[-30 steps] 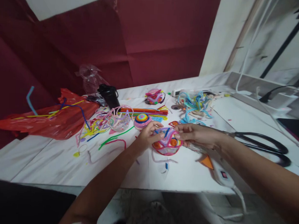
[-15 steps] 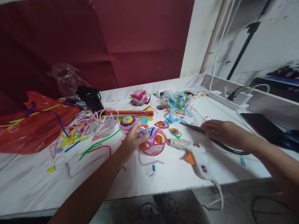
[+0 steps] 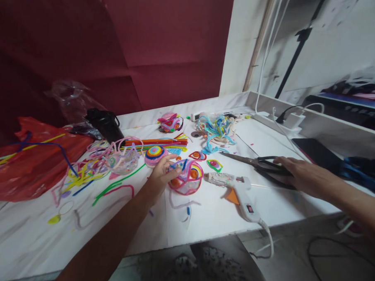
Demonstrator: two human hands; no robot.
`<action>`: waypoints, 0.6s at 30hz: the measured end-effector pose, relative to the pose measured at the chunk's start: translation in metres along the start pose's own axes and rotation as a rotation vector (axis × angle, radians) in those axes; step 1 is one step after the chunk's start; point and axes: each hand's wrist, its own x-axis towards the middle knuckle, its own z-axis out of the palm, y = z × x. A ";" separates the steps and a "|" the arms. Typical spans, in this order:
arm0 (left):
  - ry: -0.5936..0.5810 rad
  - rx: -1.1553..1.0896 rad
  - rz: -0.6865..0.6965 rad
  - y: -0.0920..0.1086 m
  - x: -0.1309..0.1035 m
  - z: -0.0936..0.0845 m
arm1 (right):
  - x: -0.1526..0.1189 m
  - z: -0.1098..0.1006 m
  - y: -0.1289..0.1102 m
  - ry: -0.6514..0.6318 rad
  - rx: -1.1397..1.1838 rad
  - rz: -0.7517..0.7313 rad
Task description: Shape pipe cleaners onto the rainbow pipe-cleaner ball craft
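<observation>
Fingers of the left hand (image 3: 159, 175) are pinching the pink-rimmed craft piece (image 3: 190, 185), thumb on top, at the table (image 3: 217, 218), left of the glue gun (image 3: 246, 201). Right hand (image 3: 307, 174), on that piece a second ago, is now meeting the scissors' (image 3: 244, 159) handles; cannot tell if gripping. Left is tending the piece alone, forearm slanting forward; right is reaching out, back upward.

This looks like a makeshift craft corner indoors: a glue gun (image 3: 246, 200) on the table (image 3: 21, 241) between the left hand (image 3: 163, 173) and right hand (image 3: 302, 171), scissors (image 3: 255, 162) by the right, coloured pipe cleaners (image 3: 162, 143) beyond the left, maroon sheeting (image 3: 169, 44) behind.
</observation>
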 end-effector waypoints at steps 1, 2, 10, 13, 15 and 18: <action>0.005 -0.001 0.001 -0.001 0.000 0.000 | 0.002 -0.001 0.001 -0.020 -0.008 0.003; 0.009 -0.002 0.002 -0.002 0.000 -0.001 | 0.003 -0.001 0.002 -0.045 -0.017 0.005; 0.005 -0.005 -0.016 -0.001 -0.001 -0.003 | 0.011 -0.011 0.004 -0.128 -0.080 0.043; -0.010 -0.004 -0.041 0.002 -0.003 -0.003 | 0.009 -0.019 0.003 -0.121 -0.101 0.046; -0.012 -0.002 -0.051 0.004 -0.003 -0.003 | 0.008 -0.025 0.004 -0.111 -0.126 0.051; 0.011 -0.012 -0.043 0.004 -0.003 -0.003 | 0.004 -0.032 0.011 -0.085 -0.171 0.049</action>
